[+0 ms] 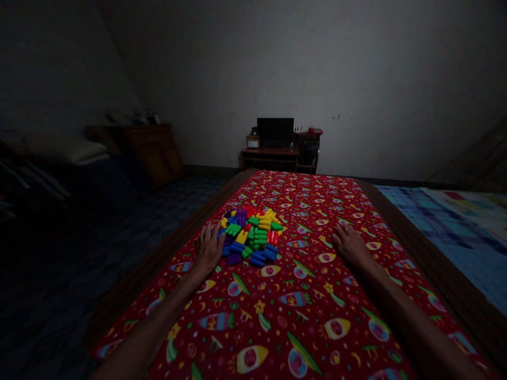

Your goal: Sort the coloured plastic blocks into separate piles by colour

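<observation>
A heap of small plastic blocks [251,233] in green, yellow, blue, red and purple lies on a red patterned cloth [301,306] that covers a long table. My left hand [208,248] rests flat on the cloth with fingers stretched out, its fingertips touching the left edge of the heap. Flat and open too, my right hand [350,245] lies palm down on the cloth, well to the right of the blocks and holding nothing.
The table's wooden edge [166,253] runs along both sides. A low desk with a dark monitor [275,132] stands at the far wall. A wooden cabinet [152,150] is at the left, a checked mat [451,227] at the right. The room is dim.
</observation>
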A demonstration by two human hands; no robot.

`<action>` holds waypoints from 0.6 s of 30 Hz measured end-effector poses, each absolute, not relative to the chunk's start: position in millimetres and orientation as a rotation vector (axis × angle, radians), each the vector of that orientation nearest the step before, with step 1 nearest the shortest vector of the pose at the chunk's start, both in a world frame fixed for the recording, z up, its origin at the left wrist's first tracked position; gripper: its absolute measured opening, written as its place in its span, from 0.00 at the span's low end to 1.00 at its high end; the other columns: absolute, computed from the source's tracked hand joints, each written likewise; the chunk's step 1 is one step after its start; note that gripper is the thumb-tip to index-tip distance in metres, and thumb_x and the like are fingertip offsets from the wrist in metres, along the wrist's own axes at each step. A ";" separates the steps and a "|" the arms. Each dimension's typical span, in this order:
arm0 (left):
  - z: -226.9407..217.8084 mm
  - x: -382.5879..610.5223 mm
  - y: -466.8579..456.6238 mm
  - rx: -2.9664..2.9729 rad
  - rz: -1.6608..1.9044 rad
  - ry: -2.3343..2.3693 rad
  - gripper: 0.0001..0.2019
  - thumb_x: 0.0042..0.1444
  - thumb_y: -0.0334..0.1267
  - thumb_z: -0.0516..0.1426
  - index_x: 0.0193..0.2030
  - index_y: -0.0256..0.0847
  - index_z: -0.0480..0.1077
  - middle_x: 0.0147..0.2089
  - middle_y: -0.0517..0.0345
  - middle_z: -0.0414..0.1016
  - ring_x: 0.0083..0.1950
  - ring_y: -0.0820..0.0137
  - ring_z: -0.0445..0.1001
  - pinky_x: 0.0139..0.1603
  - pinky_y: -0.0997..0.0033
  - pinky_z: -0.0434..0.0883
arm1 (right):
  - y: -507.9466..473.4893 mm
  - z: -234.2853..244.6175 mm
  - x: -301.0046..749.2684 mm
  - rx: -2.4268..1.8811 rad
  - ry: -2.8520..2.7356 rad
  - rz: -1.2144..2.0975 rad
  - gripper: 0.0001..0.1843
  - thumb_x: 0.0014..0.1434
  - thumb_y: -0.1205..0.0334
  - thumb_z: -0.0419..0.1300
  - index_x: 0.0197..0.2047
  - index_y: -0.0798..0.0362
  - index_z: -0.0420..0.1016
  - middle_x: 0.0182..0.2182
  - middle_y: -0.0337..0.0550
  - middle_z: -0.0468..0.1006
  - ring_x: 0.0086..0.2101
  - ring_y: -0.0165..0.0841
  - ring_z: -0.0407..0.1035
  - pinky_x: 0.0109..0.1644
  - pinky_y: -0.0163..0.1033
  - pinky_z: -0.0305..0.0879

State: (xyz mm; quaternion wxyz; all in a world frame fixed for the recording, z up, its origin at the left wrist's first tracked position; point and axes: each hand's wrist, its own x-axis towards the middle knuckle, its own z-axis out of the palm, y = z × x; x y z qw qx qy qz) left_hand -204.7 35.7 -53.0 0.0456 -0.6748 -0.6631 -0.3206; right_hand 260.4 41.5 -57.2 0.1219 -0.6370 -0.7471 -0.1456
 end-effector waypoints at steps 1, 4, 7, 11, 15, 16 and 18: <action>-54.8 -204.6 37.9 -2.045 -0.966 -2.026 0.28 0.66 0.51 0.38 0.68 0.40 0.56 0.71 0.44 0.52 0.73 0.53 0.46 0.68 0.43 0.51 | 39.8 -54.3 243.5 -1.809 -2.212 -0.383 0.29 0.67 0.53 0.40 0.64 0.60 0.62 0.63 0.62 0.62 0.63 0.47 0.53 0.64 0.56 0.51; -56.5 -204.3 43.2 -2.028 -0.890 -2.056 0.28 0.65 0.51 0.39 0.67 0.41 0.57 0.71 0.43 0.52 0.73 0.49 0.45 0.67 0.39 0.50 | 35.8 -49.6 207.8 -1.597 -2.407 -0.217 0.30 0.68 0.50 0.39 0.66 0.54 0.59 0.66 0.52 0.58 0.66 0.43 0.48 0.66 0.54 0.47; -53.8 -206.8 49.5 -2.091 -0.859 -2.072 0.28 0.65 0.51 0.40 0.67 0.42 0.57 0.71 0.43 0.52 0.73 0.49 0.45 0.66 0.37 0.49 | 36.8 -49.2 223.1 -1.745 -2.380 -0.136 0.31 0.67 0.50 0.39 0.66 0.54 0.59 0.66 0.50 0.59 0.66 0.44 0.49 0.66 0.55 0.48; -47.4 -209.7 62.1 -2.195 -0.907 -2.072 0.28 0.66 0.49 0.39 0.69 0.41 0.53 0.71 0.44 0.52 0.73 0.55 0.45 0.68 0.41 0.49 | 39.7 -52.5 296.6 -2.114 -2.210 -0.205 0.28 0.67 0.55 0.38 0.62 0.56 0.65 0.65 0.54 0.59 0.65 0.48 0.50 0.64 0.57 0.49; -40.2 -203.9 78.5 -2.322 -0.956 -2.132 0.28 0.66 0.45 0.35 0.69 0.35 0.51 0.72 0.44 0.51 0.73 0.61 0.45 0.70 0.49 0.48 | 38.0 -56.9 342.1 -2.256 -2.038 -0.318 0.28 0.65 0.57 0.41 0.61 0.62 0.65 0.62 0.63 0.63 0.62 0.50 0.55 0.60 0.57 0.53; -38.7 -201.9 82.7 -2.353 -0.986 -2.129 0.29 0.66 0.44 0.35 0.69 0.35 0.52 0.71 0.44 0.53 0.73 0.62 0.46 0.70 0.50 0.48 | 37.5 -57.8 344.8 -2.276 -1.991 -0.335 0.29 0.66 0.57 0.40 0.62 0.64 0.64 0.62 0.64 0.63 0.61 0.50 0.56 0.60 0.56 0.54; -36.3 -199.2 89.6 -2.385 -1.079 -2.108 0.29 0.66 0.46 0.34 0.68 0.37 0.53 0.70 0.47 0.55 0.72 0.64 0.50 0.71 0.52 0.49 | 36.9 -59.0 344.3 -2.308 -1.935 -0.354 0.31 0.66 0.56 0.39 0.63 0.68 0.61 0.62 0.64 0.63 0.60 0.49 0.57 0.60 0.53 0.54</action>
